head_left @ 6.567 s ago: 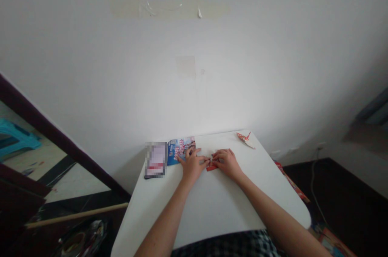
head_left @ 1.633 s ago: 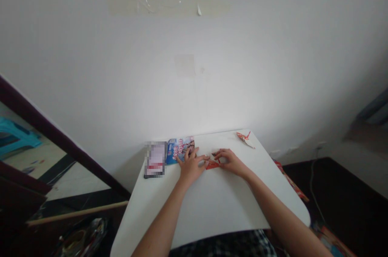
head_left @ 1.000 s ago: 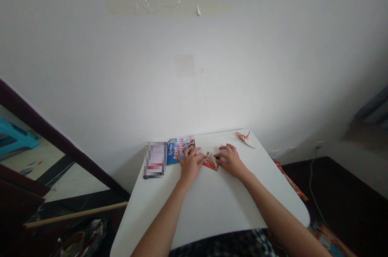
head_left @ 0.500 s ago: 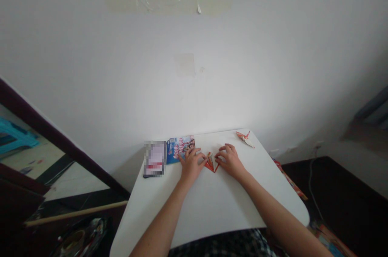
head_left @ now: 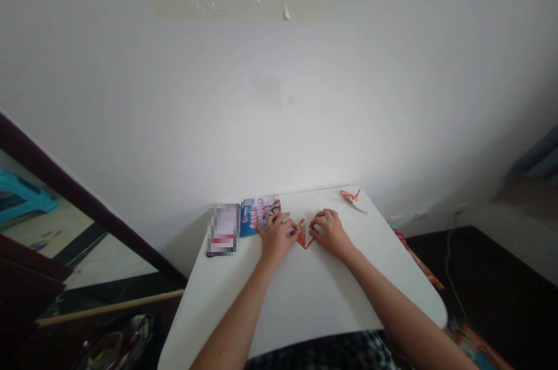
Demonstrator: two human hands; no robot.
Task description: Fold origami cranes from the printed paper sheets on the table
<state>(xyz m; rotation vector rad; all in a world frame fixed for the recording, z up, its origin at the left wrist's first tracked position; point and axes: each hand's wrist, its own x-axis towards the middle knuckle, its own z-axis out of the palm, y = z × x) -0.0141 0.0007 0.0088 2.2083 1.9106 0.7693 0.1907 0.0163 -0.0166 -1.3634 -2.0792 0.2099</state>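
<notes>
L hand [head_left: 275, 236] & R hand [head_left: 331, 234] curled, fingertips at red folded paper [head_left: 304, 239] on table [head_left: 305, 312], near mid; mid-fold, can't tell if gripping. Paper crane [head_left: 352, 200] far R, leaflet [head_left: 260, 216] far L.

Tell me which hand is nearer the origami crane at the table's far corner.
Right. The right hand lies below and to the left of the origami crane, apart from it. The left hand is farther off, beyond the red folded paper between the hands.
</notes>
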